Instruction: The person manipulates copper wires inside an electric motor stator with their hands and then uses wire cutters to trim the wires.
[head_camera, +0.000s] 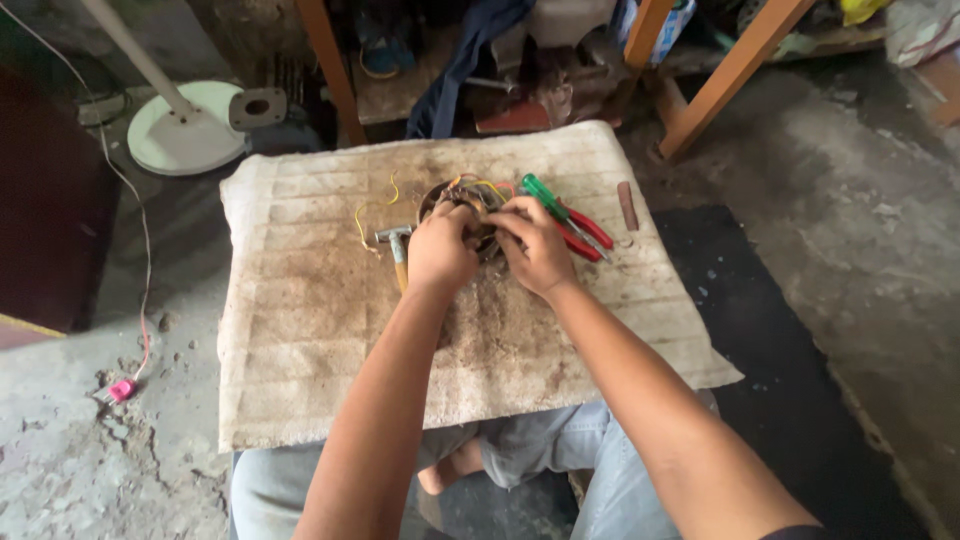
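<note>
A round motor winding (462, 196) with yellow, red and brown wires sits near the far middle of a dirty beige mat (300, 330). My left hand (441, 250) grips its near left side, fingers curled over the coil. On its near right side, my right hand (536, 245) pinches the coil or its wires. A small hammer (396, 243) lies just left of my left hand. A green-handled screwdriver (545, 197) and red-handled pliers (585, 236) lie just right of my right hand.
A loose yellow wire (362, 222) curls on the mat left of the winding. A small brown bar (627, 206) lies near the mat's right edge. A white fan base with pole (185, 135) stands at far left. Orange wooden legs (725, 75) rise behind the mat.
</note>
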